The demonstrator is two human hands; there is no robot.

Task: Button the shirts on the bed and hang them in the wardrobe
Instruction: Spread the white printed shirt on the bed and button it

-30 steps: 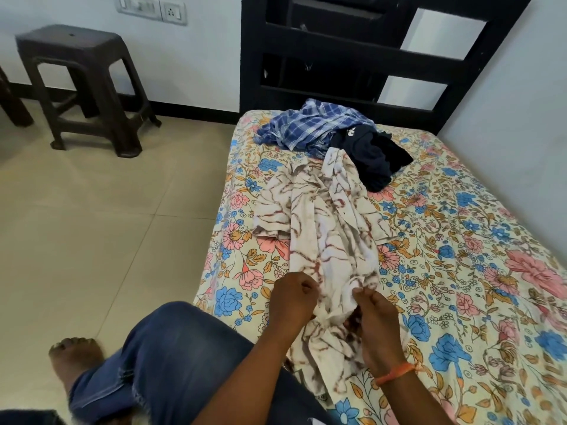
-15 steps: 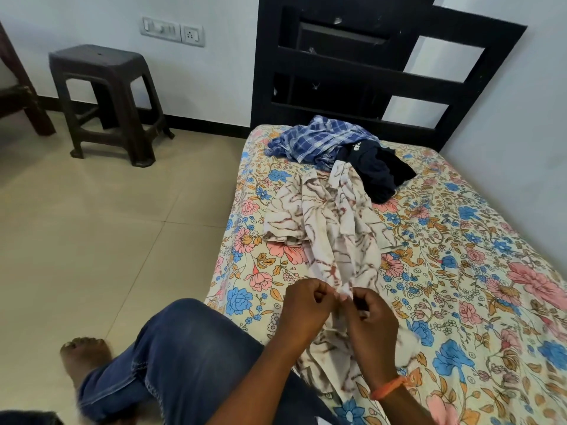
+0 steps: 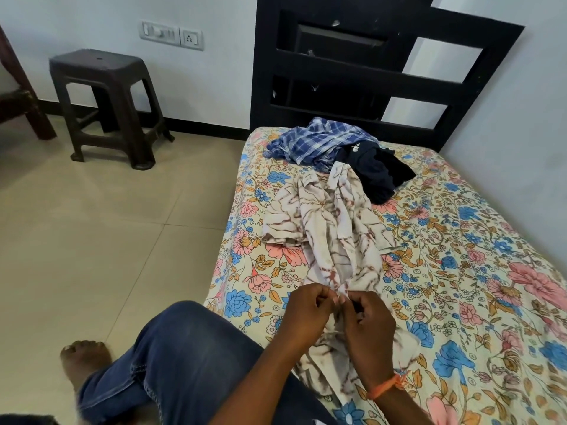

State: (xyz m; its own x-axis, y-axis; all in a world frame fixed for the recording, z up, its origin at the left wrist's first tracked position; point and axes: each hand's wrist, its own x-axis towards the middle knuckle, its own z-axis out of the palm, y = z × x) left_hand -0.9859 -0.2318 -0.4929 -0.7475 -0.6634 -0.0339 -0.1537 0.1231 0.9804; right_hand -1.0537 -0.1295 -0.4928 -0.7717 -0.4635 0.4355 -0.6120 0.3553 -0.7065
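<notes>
While the person sits at the near edge, the bed (image 3: 460,271) with its floral sheet fills the right half of the view, and it carries three garments. Behind it stands a dark wooden headboard (image 3: 352,72) against the wall. On the tiled floor to the left stands a dark plastic stool (image 3: 107,102), and above it on the wall there is a switch and socket panel (image 3: 171,35).

The largest garment is the cream shirt with brown marbled print (image 3: 331,228), which lies spread along the middle of the sheet from the far pile down to the person's lap. Beyond it, near the headboard, the blue checked shirt (image 3: 316,142) lies crumpled, and the dark navy garment (image 3: 377,173) lies just beside it to the right, touching it.

The person's leg in blue jeans (image 3: 190,357) crosses the lower left, with a bare foot (image 3: 82,360) on the floor.

At the near part of the cream shirt, the left hand (image 3: 306,314) and the right hand (image 3: 368,326) are close together, both with fingers curled and pinching the shirt's front edge between fingertips and thumb. The cloth rises between the two hands. Whether a button is between the fingers, I cannot tell. An orange thread band (image 3: 386,384) is on the right wrist.
</notes>
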